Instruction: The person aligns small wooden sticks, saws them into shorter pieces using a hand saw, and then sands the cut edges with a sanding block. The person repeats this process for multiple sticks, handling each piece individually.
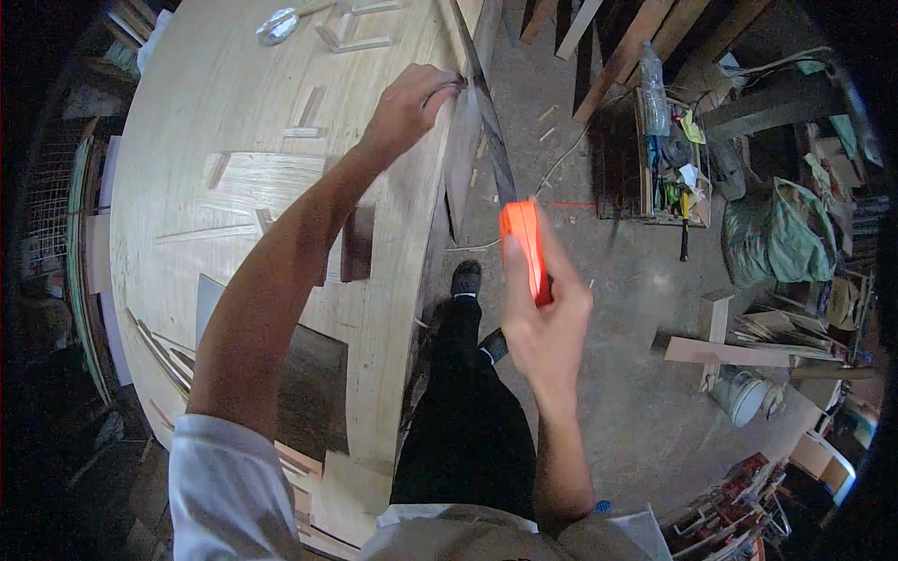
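My right hand [547, 313] grips the orange handle [522, 248] of what looks like a hand saw, its long dark blade [496, 150] angled up along the right edge of the pale plywood bench [168, 187]. My left hand [416, 98] is closed on a thin board [458, 159] at that edge, close beside the blade. The board's far end is partly hidden by the fingers. Short wooden strips [355, 42] and a small silvery object [277, 26] lie farther up the bench, and a dark panel [318, 383] lies under my left forearm.
Right of the bench, on the concrete floor [617, 280], stand a crate of tools [669, 159], leaning timbers [627, 56], a green sack [776, 234], a bucket [739, 397] and piled boards [786, 337]. A thin cord runs across the floor near my feet.
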Tool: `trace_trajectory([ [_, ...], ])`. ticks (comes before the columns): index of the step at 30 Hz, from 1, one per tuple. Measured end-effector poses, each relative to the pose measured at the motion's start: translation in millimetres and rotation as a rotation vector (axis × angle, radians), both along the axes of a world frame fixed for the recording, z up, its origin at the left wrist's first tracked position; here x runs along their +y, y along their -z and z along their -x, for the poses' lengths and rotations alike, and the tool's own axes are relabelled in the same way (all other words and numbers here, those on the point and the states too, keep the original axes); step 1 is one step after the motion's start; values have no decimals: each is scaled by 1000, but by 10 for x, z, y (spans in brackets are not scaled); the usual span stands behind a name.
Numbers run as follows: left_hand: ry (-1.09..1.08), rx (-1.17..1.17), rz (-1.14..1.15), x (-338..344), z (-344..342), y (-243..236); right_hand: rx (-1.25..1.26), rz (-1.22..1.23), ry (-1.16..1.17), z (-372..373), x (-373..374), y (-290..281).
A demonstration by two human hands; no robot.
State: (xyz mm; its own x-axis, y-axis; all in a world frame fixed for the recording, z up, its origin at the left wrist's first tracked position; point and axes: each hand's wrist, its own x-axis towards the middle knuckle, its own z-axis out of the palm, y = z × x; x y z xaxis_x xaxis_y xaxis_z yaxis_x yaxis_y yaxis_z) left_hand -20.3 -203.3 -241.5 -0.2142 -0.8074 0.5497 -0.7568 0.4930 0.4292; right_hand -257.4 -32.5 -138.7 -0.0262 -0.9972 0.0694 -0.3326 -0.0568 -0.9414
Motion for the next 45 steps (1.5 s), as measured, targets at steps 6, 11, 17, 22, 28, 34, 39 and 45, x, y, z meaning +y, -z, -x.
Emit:
trace_trajectory([
  [6,6,-17,14,2,-53,26,-30,-126,-28,-206,-345,-89],
  [11,18,47,-10,17,-15,22,-70,-38,-15,-283,-441,42],
  [17,-29,-11,-28,18,-22,40,-27,-75,-16,-288,-432,14],
  [22,-21,39,5,-2,-42,50,-69,-83,-37,-207,-351,0],
  [28,-24,46,3,18,-37,34,-12,-97,-6,-70,56,66],
  [34,-20,42,-4,28,13,2,22,-140,9,182,606,71],
  [39,-34,42,-12,41,-36,22,50,-221,3,381,974,-168],
  [45,-8,47,-45,23,6,-65,42,-46,19,251,546,-130],
])
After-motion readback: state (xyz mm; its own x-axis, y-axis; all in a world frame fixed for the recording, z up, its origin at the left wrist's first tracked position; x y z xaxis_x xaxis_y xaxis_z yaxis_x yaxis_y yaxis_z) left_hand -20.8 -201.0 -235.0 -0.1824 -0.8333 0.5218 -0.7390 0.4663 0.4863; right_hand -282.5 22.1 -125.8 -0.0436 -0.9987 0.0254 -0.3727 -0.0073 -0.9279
